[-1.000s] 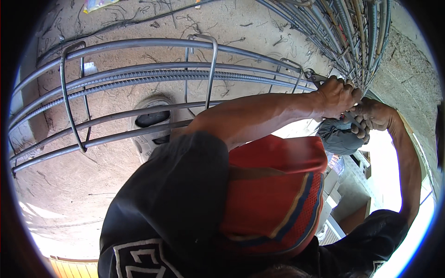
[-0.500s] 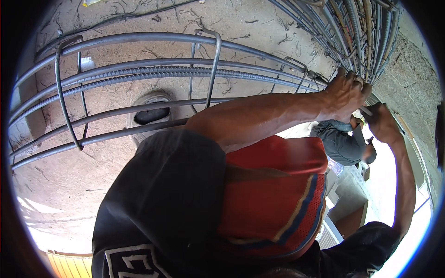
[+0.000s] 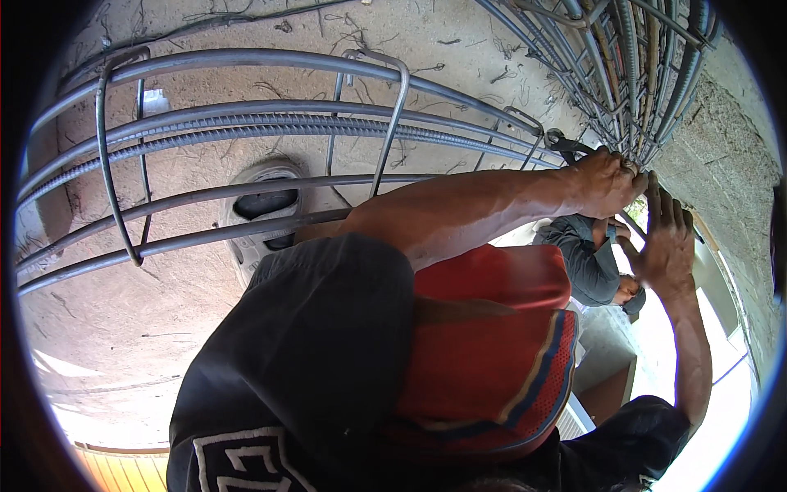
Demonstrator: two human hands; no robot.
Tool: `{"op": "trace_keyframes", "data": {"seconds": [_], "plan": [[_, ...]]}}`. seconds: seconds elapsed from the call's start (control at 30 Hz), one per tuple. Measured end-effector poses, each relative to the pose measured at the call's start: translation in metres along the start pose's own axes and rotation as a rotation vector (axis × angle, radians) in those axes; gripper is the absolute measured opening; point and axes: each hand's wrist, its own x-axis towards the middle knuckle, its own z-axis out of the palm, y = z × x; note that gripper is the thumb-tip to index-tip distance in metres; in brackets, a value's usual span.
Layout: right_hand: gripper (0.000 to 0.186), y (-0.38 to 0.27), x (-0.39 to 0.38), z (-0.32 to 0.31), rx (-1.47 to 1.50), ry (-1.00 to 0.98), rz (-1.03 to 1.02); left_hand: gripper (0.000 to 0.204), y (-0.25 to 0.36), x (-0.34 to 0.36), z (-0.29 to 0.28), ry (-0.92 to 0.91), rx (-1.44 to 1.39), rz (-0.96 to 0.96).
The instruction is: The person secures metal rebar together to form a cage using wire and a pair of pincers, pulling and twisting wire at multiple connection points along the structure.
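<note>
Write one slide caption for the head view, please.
Left hand gripping a dark tool, right hand open, near a rebar cage with stirrups.

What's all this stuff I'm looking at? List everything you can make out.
Steel bars: several, grey, across the left half
Stirrups: three clearly visible, grey, around the bars
Bar bundle: one, grey and rusty brown, top right
Wire scraps: many, dark, on the floor
Floor: one, pale, beneath the bars
White scrap: one, white, upper left
Shoe: one, grey, under the lower bars
Wall: one, grey, right
Panel: one, yellow, bottom left
Co-worker: one, dark clothes, right
Tool: one, dark, in left hand
Clothing: red and black, bottom centre
Left hand: one, closed, right of centre
Right hand: one, open, far right
</note>
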Motion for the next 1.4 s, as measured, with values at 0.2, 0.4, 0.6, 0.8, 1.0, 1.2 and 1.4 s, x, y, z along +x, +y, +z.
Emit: {"op": "trace_keyframes", "data": {"seconds": [0.2,0.4,0.6,0.8,1.0,1.2,1.4], "plan": [[0.032,0.038,0.016,0.012,0.616,-0.454,0.137,0.047,0.008,0.011,0.001,-0.054,-0.019,-0.051],[0.044,0.034,0.049,-0.011,1.153,-0.816,0.362,0.047,-0.003,-0.006,0.003,0.035,0.032,0.015],[0.059,-0.002,0.006,0.03,-0.104,0.108,0.091,0.044,-0.005,0.015,-0.002,-0.237,-0.137,-0.148],[0.035,0.022,0.013,0.065,0.118,0.041,0.028,0.031,0.003,0.019,0.002,-0.334,-0.159,-0.249],[0.036,0.055,0.03,0.067,0.22,-0.239,0.007,0.049,0.011,0.019,0.004,-0.217,-0.013,-0.256],[0.041,0.05,0.033,0.046,1.664,-1.136,0.299,0.048,0.019,-0.007,-0.005,-0.112,0.152,0.036],[0.048,0.005,0.011,0.016,0.521,-0.057,0.113,0.023,0.002,0.006,-0.017,-0.225,-0.075,-0.049]]}}
